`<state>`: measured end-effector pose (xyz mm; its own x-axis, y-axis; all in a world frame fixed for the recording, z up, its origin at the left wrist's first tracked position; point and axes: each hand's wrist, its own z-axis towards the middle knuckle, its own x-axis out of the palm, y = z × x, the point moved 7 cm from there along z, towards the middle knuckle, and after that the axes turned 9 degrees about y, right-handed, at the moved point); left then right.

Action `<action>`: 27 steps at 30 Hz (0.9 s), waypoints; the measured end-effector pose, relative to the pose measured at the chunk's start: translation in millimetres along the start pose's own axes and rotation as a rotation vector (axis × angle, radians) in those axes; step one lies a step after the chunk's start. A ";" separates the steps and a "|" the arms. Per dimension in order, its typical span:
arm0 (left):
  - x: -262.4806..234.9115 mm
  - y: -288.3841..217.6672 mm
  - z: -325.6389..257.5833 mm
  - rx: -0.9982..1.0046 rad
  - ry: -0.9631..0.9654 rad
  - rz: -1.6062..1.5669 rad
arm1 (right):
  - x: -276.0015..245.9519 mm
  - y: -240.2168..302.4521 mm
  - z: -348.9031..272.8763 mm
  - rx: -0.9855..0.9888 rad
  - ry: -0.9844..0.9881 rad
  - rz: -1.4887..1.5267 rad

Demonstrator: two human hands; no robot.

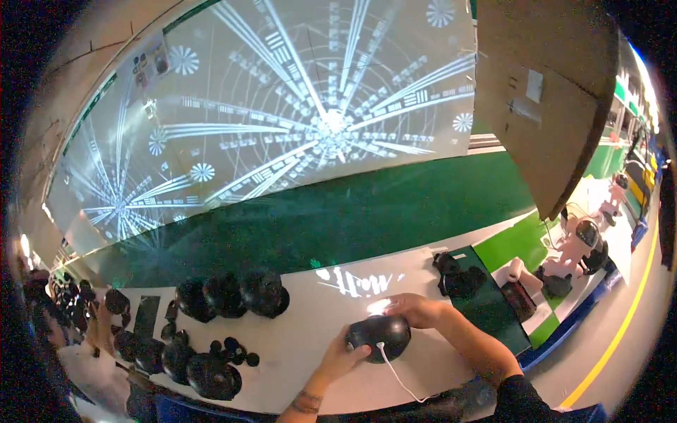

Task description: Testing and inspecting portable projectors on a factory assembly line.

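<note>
A rounded, glossy black projector (381, 337) is between my hands above the white table, a white cable (403, 384) plugged into the side facing me. My left hand (345, 358) grips its left side, with the thumb on the near face. At the far right, the bent fingers of my right hand (416, 311) are around the front end, close to a glaring light (379, 307). The fingertips there are partly lost in the glare. Bright white script-like light (367, 282) falls on the table just beyond the projector.
Several black round units (215, 376) stand on the left, with more (264, 292) behind. A pale board (247, 84) shows a projected test pattern. Cardboard (550, 92) hangs at right. Dark parts (458, 276), a brown box (518, 299) and pink-white figures (564, 254) stand right. Another person (92, 359) is at left.
</note>
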<state>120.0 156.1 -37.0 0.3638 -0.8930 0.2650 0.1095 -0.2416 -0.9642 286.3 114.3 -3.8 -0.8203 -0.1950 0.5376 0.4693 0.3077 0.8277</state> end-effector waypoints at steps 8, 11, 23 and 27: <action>-1.4 -23.0 -1.1 0.003 -0.019 0.010 | 18.6 13.3 12.8 -0.029 0.041 -0.105; -0.5 -6.5 1.2 0.017 -0.032 0.021 | -14.5 -13.8 16.2 -0.011 -0.028 -0.128; -23.0 -55.6 -15.5 0.097 -0.030 0.095 | 39.8 12.5 38.2 -0.122 0.065 0.068; -35.5 -55.1 -19.6 0.066 -0.002 0.152 | 34.4 7.5 44.1 -0.035 -0.022 -0.002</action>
<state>82.9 193.7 6.5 0.3825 -0.9166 0.1160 0.1133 -0.0780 -0.9905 247.2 151.0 13.8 -0.8281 -0.1749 0.5326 0.4785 0.2744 0.8341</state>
